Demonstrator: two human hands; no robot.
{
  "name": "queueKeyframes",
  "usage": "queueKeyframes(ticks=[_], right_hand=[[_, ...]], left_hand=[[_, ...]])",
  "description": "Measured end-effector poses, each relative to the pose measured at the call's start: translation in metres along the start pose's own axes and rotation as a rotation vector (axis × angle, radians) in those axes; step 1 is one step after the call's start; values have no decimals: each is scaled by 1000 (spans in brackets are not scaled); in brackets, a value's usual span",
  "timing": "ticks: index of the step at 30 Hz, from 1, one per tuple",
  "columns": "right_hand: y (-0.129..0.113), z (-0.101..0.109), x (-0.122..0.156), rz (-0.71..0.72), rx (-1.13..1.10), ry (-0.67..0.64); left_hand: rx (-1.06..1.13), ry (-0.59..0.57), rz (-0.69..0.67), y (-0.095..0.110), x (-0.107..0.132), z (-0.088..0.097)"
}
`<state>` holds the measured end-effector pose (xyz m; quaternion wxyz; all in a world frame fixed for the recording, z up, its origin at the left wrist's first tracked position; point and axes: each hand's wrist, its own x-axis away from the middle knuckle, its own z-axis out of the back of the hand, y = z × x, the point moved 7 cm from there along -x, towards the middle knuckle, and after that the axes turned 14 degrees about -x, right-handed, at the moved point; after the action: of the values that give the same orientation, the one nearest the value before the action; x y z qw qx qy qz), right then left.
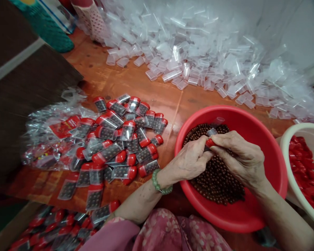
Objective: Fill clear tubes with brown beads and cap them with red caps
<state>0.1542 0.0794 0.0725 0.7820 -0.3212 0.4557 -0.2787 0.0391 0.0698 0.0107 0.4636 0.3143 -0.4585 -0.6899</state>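
Note:
Over a red basin (273,167) of small brown beads (219,184), both my hands meet at one small clear plastic container. My left hand (184,162), with a green bead bracelet (159,184) at its wrist, is closed around the container, most of which its fingers hide. My right hand (239,157) pinches the red cap (210,142) at the container's end. Whether the cap sits fully on cannot be made out. Just beyond my fingertips a clear piece (212,131) shows above the beads, and another clear container (217,121) rests at their far edge.
Capped bead-filled containers (128,130) lie heaped at left beside a clear plastic bag (42,132). More filled containers (60,226) sit lower left. Loose clear containers (188,59) form a large pile at the back. A white bucket (286,150) of red caps (307,170) stands right.

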Motion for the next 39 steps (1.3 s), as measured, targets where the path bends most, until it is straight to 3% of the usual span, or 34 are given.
queueKeyframes(ticks=[6,9,12,16,21,32,39], right_hand=[[19,0,7,-215,-67,102],[19,0,9,-239,-70,139],[9,-3,9,-95,9,118],[-2,-12,10,159,148,-25],[2,-26,15,200,439,-181],[-11,-28,17,367,623,-159],[-14,-28,14,344,557,-185]], left_hand=[[-86,28,41,-3,0,-1],[-109,43,25,-3,1,-1],[36,16,3,-3,-1,-2],[454,-65,0,-1,-4,-5],[818,-150,184,-7,-4,-15],[898,-191,111,1,-2,-17],[946,-250,167,-3,1,-21]])
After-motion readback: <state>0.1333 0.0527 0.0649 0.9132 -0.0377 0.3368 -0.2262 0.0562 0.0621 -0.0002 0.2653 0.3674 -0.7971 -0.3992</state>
